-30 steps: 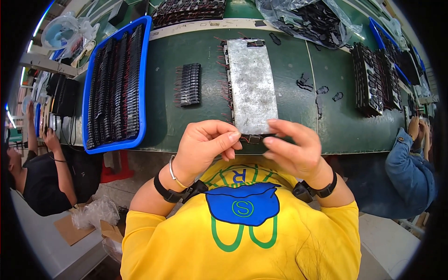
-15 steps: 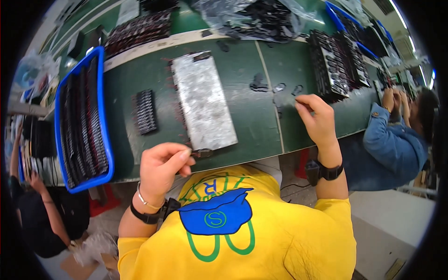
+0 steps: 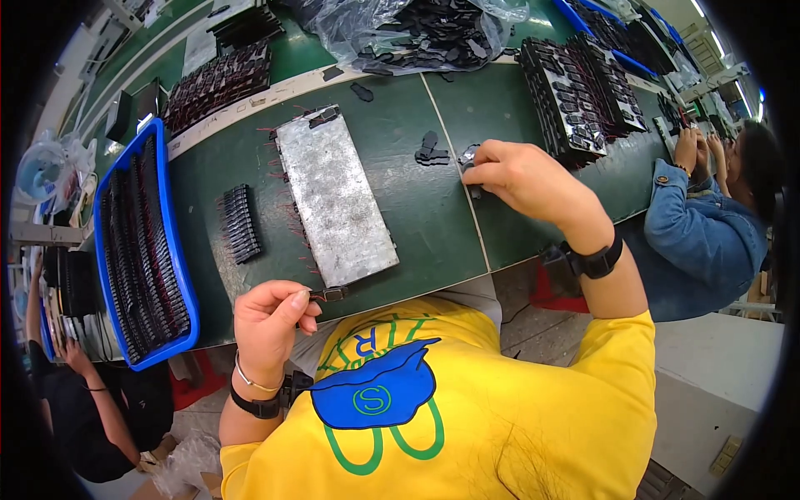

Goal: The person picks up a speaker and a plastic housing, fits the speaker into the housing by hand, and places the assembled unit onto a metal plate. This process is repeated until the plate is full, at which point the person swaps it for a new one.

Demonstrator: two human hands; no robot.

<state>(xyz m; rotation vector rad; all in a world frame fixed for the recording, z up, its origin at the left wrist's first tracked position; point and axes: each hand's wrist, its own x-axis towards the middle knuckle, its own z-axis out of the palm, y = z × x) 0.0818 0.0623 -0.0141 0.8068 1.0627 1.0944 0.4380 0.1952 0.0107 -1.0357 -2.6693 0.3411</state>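
Observation:
My left hand [image 3: 273,323] pinches a small black oblong part [image 3: 333,294] between thumb and forefinger, just off the near end of a flat silver metal plate [image 3: 337,200]. Thin red wires stick out along the plate's left edge, and a similar black part [image 3: 323,117] sits at its far end. To the right, my right hand [image 3: 529,179] has its fingers bent together over a few loose flat black pieces; whatever lies between its fingertips is hidden. Beside them lie more flat black pieces [image 3: 430,150]. Left of the plate stands a short row of small black parts [image 3: 241,223].
A blue tray [image 3: 193,321] full of black parts with red wires is at the left. A clear plastic bag [image 3: 342,42] of black pieces lies at the back. Stacked plates [image 3: 562,100] stand at the right. People work on both sides, one in a denim sleeve [image 3: 679,212].
My right hand has moved left, onto the loose black pieces. The left hand keeps its pinch on the oblong part. The whole view has shifted slightly.

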